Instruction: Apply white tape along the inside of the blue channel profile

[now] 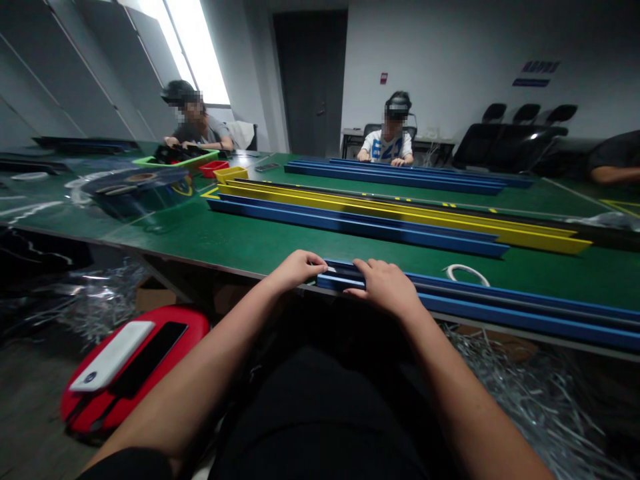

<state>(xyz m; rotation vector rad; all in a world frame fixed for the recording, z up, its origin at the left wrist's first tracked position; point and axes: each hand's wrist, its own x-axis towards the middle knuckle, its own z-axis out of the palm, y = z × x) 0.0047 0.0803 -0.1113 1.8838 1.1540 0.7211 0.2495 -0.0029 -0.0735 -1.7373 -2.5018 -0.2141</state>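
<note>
A long blue rail point(500, 310) with a dark groove lies along the near edge of the green table point(240, 243). My left hand point(297, 268) is at the rail's left end, fingers curled and pinching a small white piece there. My right hand point(385, 287) rests on top of the rail just to the right, fingers bent over the near edge and thumb stretched along it. Both forearms reach in from below, over my dark lap.
More blue and yellow rails point(400, 223) lie across the table's middle, a white ring point(465, 272) beside the near rail. Green, red and yellow bins point(220, 172) stand far left. Two people sit opposite. A red stool point(150, 373) holds two phones; shredded foil covers the floor.
</note>
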